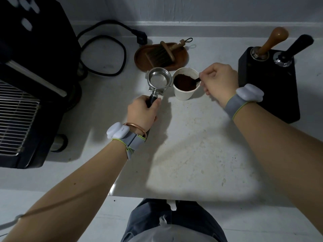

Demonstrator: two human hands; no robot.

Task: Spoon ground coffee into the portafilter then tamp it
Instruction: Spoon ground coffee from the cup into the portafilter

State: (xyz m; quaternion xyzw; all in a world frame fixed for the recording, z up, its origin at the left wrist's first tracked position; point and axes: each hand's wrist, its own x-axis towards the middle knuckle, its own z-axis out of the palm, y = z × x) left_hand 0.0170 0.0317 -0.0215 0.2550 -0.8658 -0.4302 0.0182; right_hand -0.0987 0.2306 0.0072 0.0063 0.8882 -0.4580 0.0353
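A steel portafilter (158, 79) lies on the white counter with its basket bare of coffee. My left hand (144, 112) grips its black handle. Right beside it stands a white paper cup (185, 92) holding dark ground coffee (183, 83). My right hand (218, 81) pinches a dark spoon (195, 80) whose bowl dips into the grounds. A wooden-handled tamper (270, 43) stands in a black holder (269, 79) at the right.
A black espresso machine (26, 84) with a wire drip grate fills the left. Its black cable (104, 49) loops at the back. A wooden tray (181, 56) with a brush sits behind the portafilter. A second black-handled tool (293, 48) stands in the holder. The counter's front edge (174, 196) is near my body.
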